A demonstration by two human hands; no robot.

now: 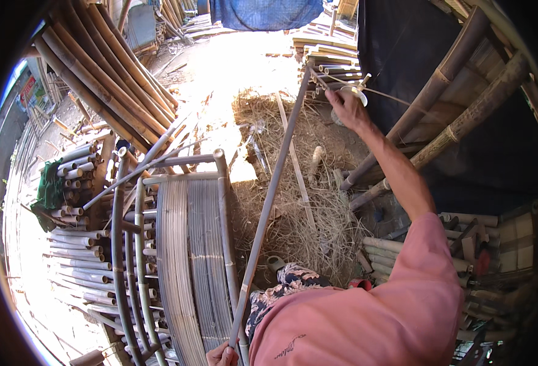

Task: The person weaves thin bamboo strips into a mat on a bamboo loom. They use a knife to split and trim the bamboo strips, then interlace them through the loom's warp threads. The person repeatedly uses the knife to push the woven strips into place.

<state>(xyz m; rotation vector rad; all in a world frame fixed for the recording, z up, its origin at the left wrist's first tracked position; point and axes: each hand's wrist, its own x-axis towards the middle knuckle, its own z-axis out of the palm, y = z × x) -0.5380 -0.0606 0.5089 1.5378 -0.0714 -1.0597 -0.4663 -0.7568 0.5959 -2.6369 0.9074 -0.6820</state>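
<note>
A long, slim, grey-brown bamboo pole (275, 174) slants across the middle, from the lower edge up to the far stacks. At its near end my left hand (222, 355) is closed around it, partly cut off by the picture's edge. My right hand (348, 110) reaches far forward, closed, close to the pole's far end. A short thin piece (321, 79) shows between that fist and the pole tip; its kind cannot be made out. Behind the fist, a thin pale strip (391, 94) runs off to the right beside a white object (357, 93).
A bamboo frame with a slatted panel (189, 262) stands left of the pole. Cut bamboo lengths (79, 268) are piled farther left. Thick bamboo poles (98, 67) lean at the far left, others (446, 73) at right. Shavings (330, 226) cover the ground.
</note>
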